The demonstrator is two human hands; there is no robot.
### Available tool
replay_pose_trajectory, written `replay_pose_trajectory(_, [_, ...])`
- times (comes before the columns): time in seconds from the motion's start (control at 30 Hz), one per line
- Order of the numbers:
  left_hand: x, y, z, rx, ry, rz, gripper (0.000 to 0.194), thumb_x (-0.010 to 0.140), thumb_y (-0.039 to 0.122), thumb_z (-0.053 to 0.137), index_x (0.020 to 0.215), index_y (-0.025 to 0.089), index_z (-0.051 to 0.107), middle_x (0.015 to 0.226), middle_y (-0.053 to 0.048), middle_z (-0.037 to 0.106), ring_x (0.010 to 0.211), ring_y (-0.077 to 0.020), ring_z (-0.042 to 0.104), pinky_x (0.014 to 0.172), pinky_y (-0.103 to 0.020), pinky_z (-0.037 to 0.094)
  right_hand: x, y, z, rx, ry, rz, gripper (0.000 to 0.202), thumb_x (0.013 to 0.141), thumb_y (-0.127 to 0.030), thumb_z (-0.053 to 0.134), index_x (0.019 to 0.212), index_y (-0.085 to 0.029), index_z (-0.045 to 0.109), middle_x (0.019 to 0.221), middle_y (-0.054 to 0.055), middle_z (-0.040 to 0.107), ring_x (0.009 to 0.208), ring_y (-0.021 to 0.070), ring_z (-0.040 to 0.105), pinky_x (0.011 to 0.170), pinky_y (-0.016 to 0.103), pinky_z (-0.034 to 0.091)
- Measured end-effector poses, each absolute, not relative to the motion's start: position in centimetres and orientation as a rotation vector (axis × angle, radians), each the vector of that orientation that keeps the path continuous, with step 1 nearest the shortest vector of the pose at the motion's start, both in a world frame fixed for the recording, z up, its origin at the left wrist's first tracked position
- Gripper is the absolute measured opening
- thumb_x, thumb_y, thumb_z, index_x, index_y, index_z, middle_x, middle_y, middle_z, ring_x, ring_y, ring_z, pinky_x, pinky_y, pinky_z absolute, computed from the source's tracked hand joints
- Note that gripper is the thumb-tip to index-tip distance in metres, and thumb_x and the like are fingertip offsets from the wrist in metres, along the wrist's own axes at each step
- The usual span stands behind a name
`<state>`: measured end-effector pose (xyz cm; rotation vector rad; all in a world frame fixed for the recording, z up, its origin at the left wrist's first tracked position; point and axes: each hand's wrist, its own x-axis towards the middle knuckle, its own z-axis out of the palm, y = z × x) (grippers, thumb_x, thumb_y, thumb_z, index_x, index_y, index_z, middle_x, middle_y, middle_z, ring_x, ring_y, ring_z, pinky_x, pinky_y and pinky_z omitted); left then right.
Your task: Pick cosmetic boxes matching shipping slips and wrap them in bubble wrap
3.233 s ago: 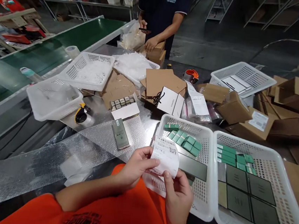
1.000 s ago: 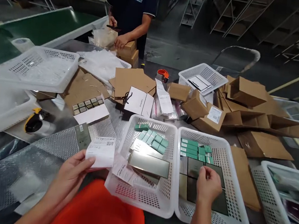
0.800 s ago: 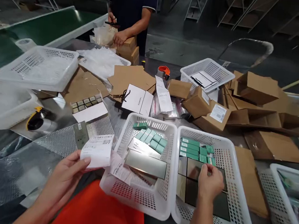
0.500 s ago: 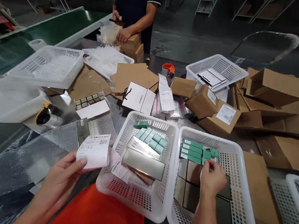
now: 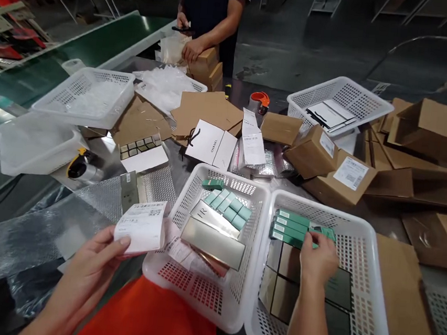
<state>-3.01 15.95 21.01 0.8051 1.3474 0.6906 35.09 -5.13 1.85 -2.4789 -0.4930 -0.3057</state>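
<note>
My left hand point(image 5: 98, 261) pinches a curled, printed paper slip point(image 5: 140, 228) at its lower left, beside the left white basket point(image 5: 248, 296). In that basket lie a flat gold box point(image 5: 213, 242), a silvery-white box lettered "IR", a group of small pale-green boxes point(image 5: 227, 206) and more printed slips. My right hand point(image 5: 319, 255) is over the right white basket point(image 5: 370, 287), fingers closed on a small green box point(image 5: 327, 232), partly hidden by them. Long green boxes point(image 5: 291, 227) with labels lie stacked just left of the fingers. Dark, flat square boxes point(image 5: 339, 289) lie below the hand.
Behind the baskets are a white Chanel bag point(image 5: 210, 142), cardboard cartons point(image 5: 314, 152), a tape dispenser point(image 5: 259, 101) and another white basket point(image 5: 341, 94). Bubble wrap point(image 5: 97, 203) covers the left side. Across the table stands a person with a phone, one hand on brown boxes point(image 5: 205, 63).
The view has shifted slightly. My right hand has moved a little up towards the green boxes, and the small ones there sit differently. My left hand still holds the slip.
</note>
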Motion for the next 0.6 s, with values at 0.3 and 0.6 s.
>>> replay_pose_trajectory(0.3, [-1.0,15.4,21.4,0.822,1.301,0.689,0.03,0.062,0.027,0.084,0.089,0.016,0.074,0.089,-0.006,0.076,0.076,-0.0203,0.07,0.067,-0.025,0.056,30.1,-0.8,2.9,-2.31,-0.826,-0.219,0.04,0.087,-0.047,0.038,0.076,-0.019,0.065,0.08,0.011,0.067,0.078,0.0249,0.059,0.072,0.036,0.04])
replay_pose_trajectory(0.6, [-1.5,16.6,21.3,0.782,1.308,0.712,0.03,0.062,0.028,0.084,0.086,0.015,0.073,0.087,-0.006,0.076,0.074,-0.0194,0.069,0.068,-0.026,0.056,28.1,3.6,3.5,-2.256,-1.211,-0.159,0.036,0.094,-0.037,0.038,0.083,-0.018,0.066,0.082,0.008,0.067,0.077,0.0223,0.057,0.072,0.033,0.036])
